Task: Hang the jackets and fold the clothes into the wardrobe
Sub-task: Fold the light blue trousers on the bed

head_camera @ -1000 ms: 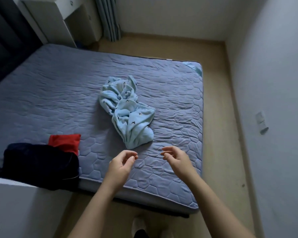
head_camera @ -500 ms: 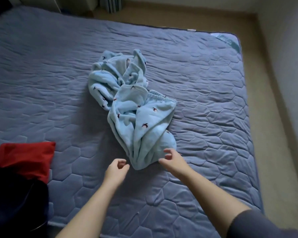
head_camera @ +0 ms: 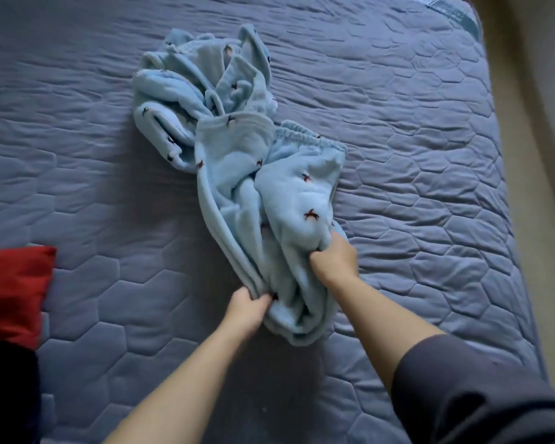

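1. Both hands are in the blue fleece clothing [head_camera: 237,155], which lies crumpled in the middle of the quilted mattress [head_camera: 430,161].
2. The left hand [head_camera: 249,304] has its fingers curled into the folds at the near left edge of the heap, fabric pinched tight.
3. The right hand [head_camera: 334,257] is fisted round a thick bunch a little farther up, on the right side. That puts it deeper into the pile than the left.
4. Here's what matters: nearly all the cloth lies beyond both grips, and the long axis runs away from the person, slanting to the far left. Only a short rounded tail hangs back toward the near edge of the bed.
5. So a lift or a pull toward the body would, I reckon, drag the whole length along behind the hands.
6. Texture: soft, plush fleece, pale blue, dotted with small dark motifs. A gathered elastic waistband [head_camera: 305,134] shows mid-heap. Whether this is one piece or two tangled together, I can't tell.
7. The mattress cover is grey-blue, stitched in hexagons and lightly rippled.
8. At the left edge sit a red cloth [head_camera: 13,290] and a dark garment [head_camera: 7,395], well apart from the action.
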The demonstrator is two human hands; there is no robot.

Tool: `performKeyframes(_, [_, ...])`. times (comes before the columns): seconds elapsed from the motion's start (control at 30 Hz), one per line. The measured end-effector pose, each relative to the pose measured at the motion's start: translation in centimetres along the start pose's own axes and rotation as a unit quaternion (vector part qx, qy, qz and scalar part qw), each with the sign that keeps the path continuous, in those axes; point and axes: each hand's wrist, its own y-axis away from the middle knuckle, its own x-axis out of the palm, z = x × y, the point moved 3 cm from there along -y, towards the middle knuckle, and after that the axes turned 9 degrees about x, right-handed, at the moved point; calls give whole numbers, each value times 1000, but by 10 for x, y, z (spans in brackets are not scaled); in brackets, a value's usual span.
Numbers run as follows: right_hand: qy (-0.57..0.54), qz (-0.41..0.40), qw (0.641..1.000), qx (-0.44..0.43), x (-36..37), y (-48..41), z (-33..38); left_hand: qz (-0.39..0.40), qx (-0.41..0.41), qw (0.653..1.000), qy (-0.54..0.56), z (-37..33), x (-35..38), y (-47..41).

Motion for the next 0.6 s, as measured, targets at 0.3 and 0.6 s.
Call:
performKeyframes(0.3, [193,104,945,241,-88,54,-169,95,-274,955,-70,47,3,128])
performKeyframes(0.6, [136,423,895,-40,-73,88,-168,11,189,909,-371,-77,45,90])
